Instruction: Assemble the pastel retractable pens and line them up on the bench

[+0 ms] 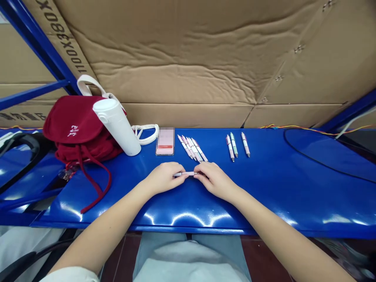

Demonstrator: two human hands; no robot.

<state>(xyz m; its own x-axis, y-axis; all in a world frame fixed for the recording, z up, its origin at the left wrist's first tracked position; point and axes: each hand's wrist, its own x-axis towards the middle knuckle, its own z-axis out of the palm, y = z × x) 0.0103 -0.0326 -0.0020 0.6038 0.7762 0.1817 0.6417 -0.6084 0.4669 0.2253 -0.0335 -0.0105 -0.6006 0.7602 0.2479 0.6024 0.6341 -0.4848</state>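
Between my two hands a pale pink and white pen [190, 173] lies level, just above the blue table. My left hand [166, 177] is closed on its barrel. My right hand [214, 178] pinches the tip end, so the very point is hidden by the fingers. Right behind my hands rests a slanted row of several pink and white pens [192, 148]. Farther right are a pair of pens, one pink [230, 148] and one green [234, 144], and a single pink pen [245, 144] beside them.
At the left a red backpack [75, 121] has a white bottle [117, 127] leaning on it. A phone [165, 141] lies by a white strap [147, 134]. Cardboard [188, 78] walls the back of the blue table [279, 188]. A black cable [320, 164] crosses the right side.
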